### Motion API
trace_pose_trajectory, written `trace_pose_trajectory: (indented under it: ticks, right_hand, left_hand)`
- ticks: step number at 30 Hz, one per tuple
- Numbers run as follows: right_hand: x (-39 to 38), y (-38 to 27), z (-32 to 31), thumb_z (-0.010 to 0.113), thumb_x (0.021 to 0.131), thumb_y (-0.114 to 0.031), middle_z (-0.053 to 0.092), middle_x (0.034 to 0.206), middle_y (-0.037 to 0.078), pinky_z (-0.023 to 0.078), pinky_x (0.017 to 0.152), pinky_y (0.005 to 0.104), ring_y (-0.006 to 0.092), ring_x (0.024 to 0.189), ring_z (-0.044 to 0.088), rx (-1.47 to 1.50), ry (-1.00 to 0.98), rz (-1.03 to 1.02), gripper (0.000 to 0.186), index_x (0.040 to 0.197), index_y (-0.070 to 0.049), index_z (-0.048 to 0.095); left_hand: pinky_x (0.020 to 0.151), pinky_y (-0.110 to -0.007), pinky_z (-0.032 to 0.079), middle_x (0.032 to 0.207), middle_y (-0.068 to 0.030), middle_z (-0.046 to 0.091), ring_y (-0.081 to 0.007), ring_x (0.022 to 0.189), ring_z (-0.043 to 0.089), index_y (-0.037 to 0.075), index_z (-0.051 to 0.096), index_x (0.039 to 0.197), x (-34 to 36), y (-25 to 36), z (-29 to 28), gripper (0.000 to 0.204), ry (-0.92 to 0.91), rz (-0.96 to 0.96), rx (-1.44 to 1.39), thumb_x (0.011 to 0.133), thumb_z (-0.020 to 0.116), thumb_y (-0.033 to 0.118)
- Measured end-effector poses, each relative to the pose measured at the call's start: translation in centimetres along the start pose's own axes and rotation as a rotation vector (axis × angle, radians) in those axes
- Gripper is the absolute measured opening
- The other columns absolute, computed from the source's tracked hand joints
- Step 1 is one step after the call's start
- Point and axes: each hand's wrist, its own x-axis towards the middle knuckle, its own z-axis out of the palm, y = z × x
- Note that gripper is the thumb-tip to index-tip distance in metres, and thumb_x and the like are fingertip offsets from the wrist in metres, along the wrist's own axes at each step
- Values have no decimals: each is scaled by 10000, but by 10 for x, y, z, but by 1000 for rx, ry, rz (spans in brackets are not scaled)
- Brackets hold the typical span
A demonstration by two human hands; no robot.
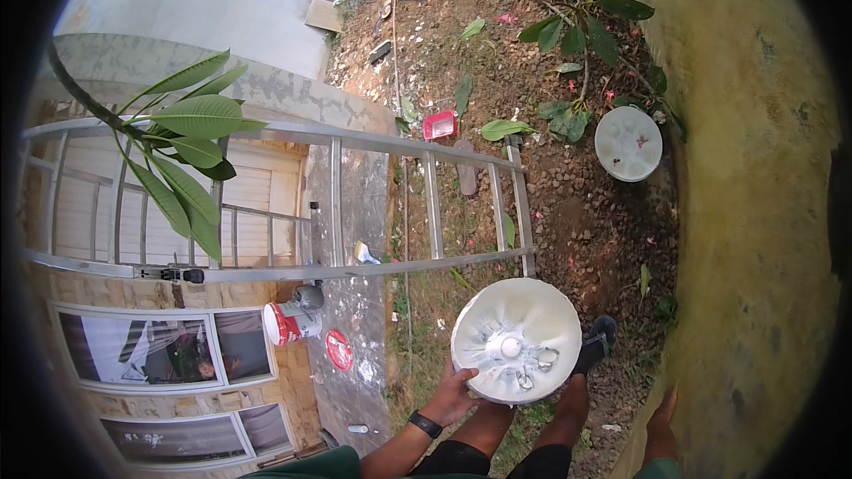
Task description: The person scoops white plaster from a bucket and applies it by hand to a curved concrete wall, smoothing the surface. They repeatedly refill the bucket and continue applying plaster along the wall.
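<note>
L hand [450,397] clamped on the near-left rim of a white bucket [516,339], fingers curled round the edge, black wristband just behind on the forearm. Bucket's open mouth faces up at the camera; inside bottom shows wet whitish paint residue w/ shiny puddles. Bucket sits directly ahead & right of the L hand, held up in the air above the ground.

R hand [661,421] well apart to the right of the bucket, low at the frame edge, pressed against the yellow wall [754,213]; fingers look flat & spread a bit, holding nothing as far as can be told, partly cut off.

Beyond the bucket, further from both hands: aluminium ladder [426,204] lying across the view, rungs running away. Far past it on the dirt, a round white lid [628,143] close to the wall, a small red tub [439,125] to its left. Left of the L hand, below, a red-and-white paint can [286,323] & a red lid [339,349] on concrete. Leafy branch [182,155] far left.
</note>
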Motion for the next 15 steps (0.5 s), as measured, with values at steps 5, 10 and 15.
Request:
trace_pose_trajectory:
  ticks: [5, 10, 15]
  right_hand:
    - [46, 104, -39, 384, 1037, -617, 101, 1751, 23, -71, 1221, 699, 322, 1611, 17, 1, 136, 210, 791, 1682, -221, 152]
    - [64, 135, -58, 418, 1027, -613, 112, 1750, 32, -57, 1233, 676, 331, 1609, 25, -17, 139, 268, 806, 1681, -217, 163]
    - [90, 71, -42, 453, 1017, -610, 123, 1748, 41, -44, 1245, 653, 341, 1608, 33, -27, 37, 118, 822, 1680, -212, 174]
  left_hand:
    - [1014, -686, 492, 1540, -117, 392, -369, 1387, 470, 218, 229, 1568, -3, 4, 10, 797, -39, 34, 71, 919, 686, 140]
    - [1015, -652, 511, 1525, -131, 444, -355, 1369, 509, 160, 276, 1560, 4, 0, 30, 760, -98, -37, -47, 923, 690, 147]
    - [1034, -633, 508, 1527, -134, 458, -343, 1376, 512, 131, 306, 1552, 11, -9, 40, 728, -81, -79, -53, 929, 682, 144]
